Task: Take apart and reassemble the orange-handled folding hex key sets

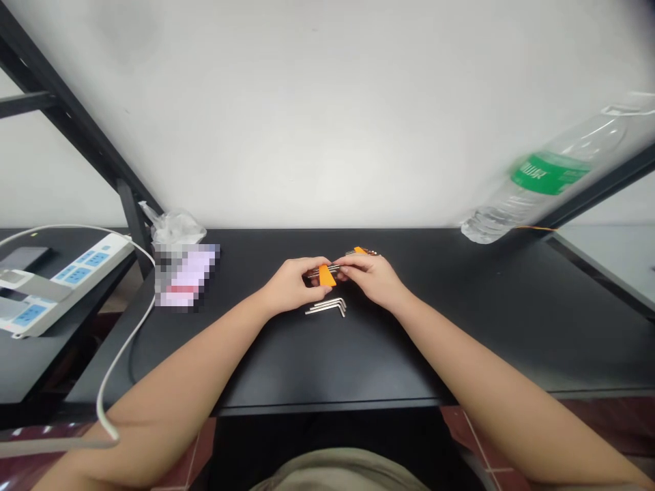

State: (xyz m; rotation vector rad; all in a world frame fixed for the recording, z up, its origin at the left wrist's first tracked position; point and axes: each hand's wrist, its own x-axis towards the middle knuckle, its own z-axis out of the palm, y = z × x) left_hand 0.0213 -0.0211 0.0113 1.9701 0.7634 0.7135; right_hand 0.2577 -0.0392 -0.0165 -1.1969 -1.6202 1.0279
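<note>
Between the thumb and fingers of my left hand [294, 286] is an orange hex key holder [327, 276] with several metal keys through it. My right hand [376, 278] pinches the hex keys [335, 268] at the holder's right side; its fingertips nearly meet those of the left hand. Just below the hands, several loose L-shaped hex keys [327, 307] lie side by side on the black table [327, 368]. A second orange holder [361, 250] with keys lies behind my right hand, partly hidden by it.
A large clear bottle with a green label [550, 174] stands at the back right. On the left are a crumpled plastic bag [179, 230], a blurred-out pinkish item [189, 276], a power strip [76, 279] and a white cable [120, 351] that runs by my left forearm.
</note>
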